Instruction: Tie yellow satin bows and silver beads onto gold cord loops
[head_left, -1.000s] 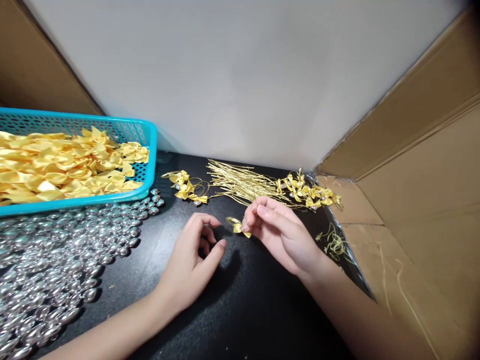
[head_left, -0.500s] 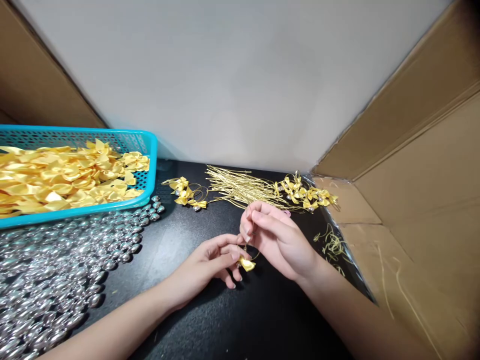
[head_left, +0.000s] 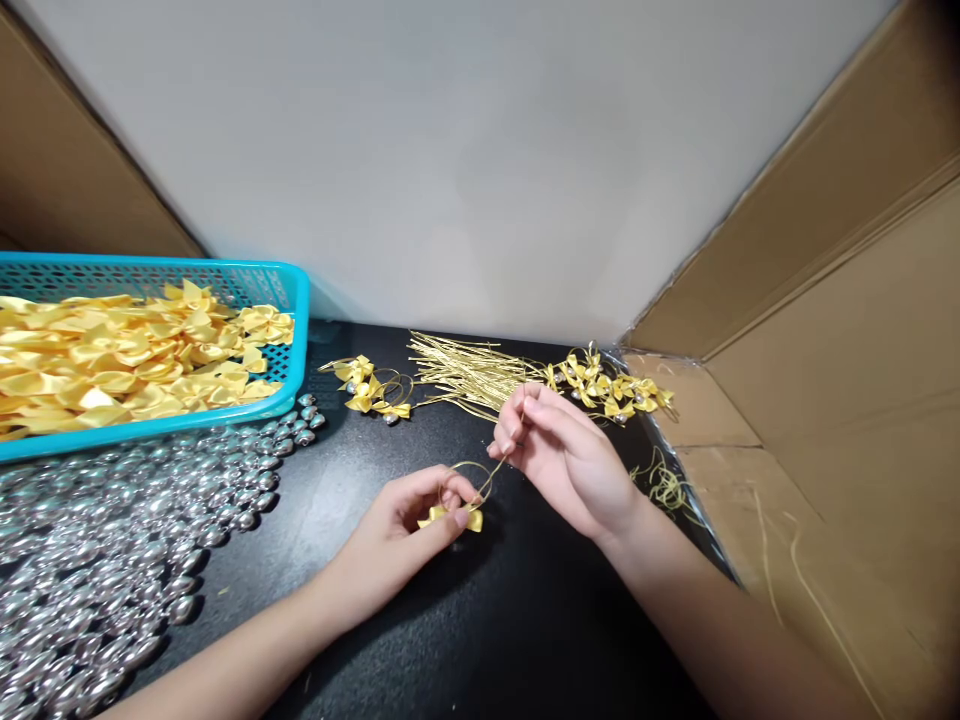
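My left hand (head_left: 424, 515) is closed, pinching a yellow satin bow (head_left: 474, 519) between thumb and fingers just above the black table (head_left: 450, 620). A loop of thin gold cord (head_left: 480, 465) rises from the bow. Its upper end runs to my right hand (head_left: 566, 450), whose thumb and forefinger are pressed together on it. Whether a silver bead hangs on this bow is hidden by my fingers. Beyond my hands lies a bundle of cut gold cords (head_left: 472, 370).
A turquoise basket (head_left: 300, 330) of yellow bows stands at the left, with many silver beads (head_left: 150, 540) spread before it. Bows with cords and beads lie in a small group (head_left: 373, 390) and a larger one (head_left: 611, 385). Cord scraps (head_left: 664, 485) lie near cardboard walls (head_left: 840, 300).
My left hand has shifted slightly left and turned, now pinching the bow. My right hand has risen a little, drawing the cord out between the hands, so the loop shows.
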